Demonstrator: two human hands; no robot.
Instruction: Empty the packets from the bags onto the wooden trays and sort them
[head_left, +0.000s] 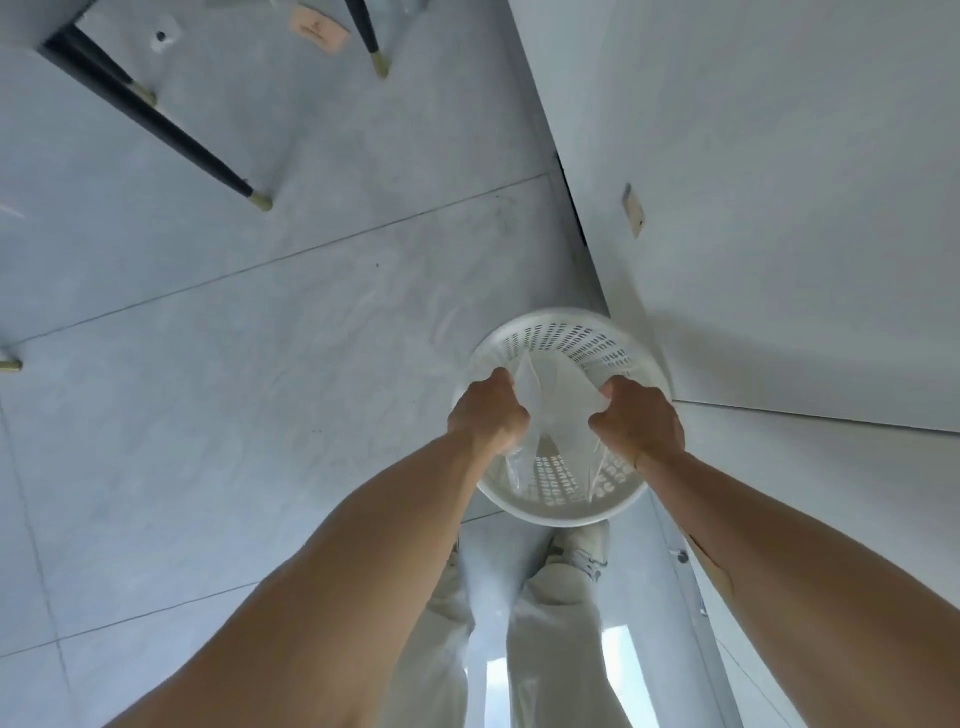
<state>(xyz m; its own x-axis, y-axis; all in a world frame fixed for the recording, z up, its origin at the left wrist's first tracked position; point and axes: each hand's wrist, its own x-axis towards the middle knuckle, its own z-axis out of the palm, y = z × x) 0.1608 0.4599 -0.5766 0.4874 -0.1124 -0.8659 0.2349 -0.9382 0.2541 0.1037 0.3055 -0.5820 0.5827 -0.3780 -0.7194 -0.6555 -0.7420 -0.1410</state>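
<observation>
A clear plastic bag (553, 397) hangs stretched between my two hands above a round white perforated basket (566, 338) that stands on the floor. My left hand (485, 410) grips the bag's left edge with curled fingers. My right hand (639, 421) grips its right edge the same way. The bag looks flat and see-through; I cannot make out any packets inside it. No wooden trays are in view.
A white cabinet or wall (779, 208) rises right beside the basket. Black table legs with brass tips (156, 119) stand at the upper left on the pale tiled floor (234, 364). My legs and a light shoe (576, 561) are below the basket.
</observation>
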